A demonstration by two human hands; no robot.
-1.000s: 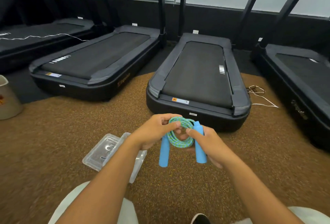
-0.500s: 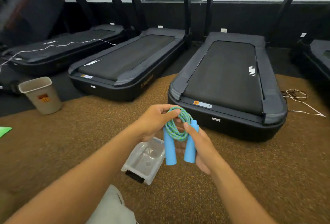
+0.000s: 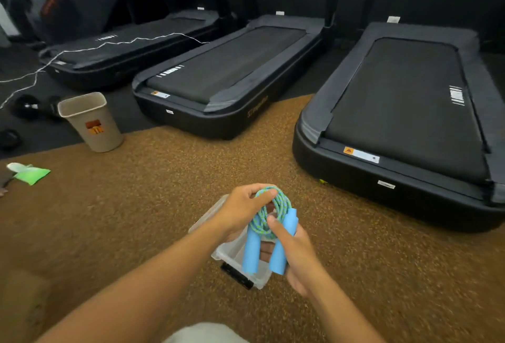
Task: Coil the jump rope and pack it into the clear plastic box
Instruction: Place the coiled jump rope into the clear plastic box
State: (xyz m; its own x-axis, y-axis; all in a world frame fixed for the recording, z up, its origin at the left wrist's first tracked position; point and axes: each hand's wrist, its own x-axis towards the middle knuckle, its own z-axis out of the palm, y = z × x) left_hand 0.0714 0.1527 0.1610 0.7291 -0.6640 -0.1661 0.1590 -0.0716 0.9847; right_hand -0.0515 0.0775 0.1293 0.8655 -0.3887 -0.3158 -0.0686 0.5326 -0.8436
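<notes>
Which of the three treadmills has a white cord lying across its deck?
The far-left treadmill: a white cord runs across its deck. The middle treadmill and right treadmill have bare belts.

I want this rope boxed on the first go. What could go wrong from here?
The coil is only pinched by the left hand, so it may spring loose on release. The two handles hang down past the right hand and may catch the rim of the box, which looks small.
</notes>
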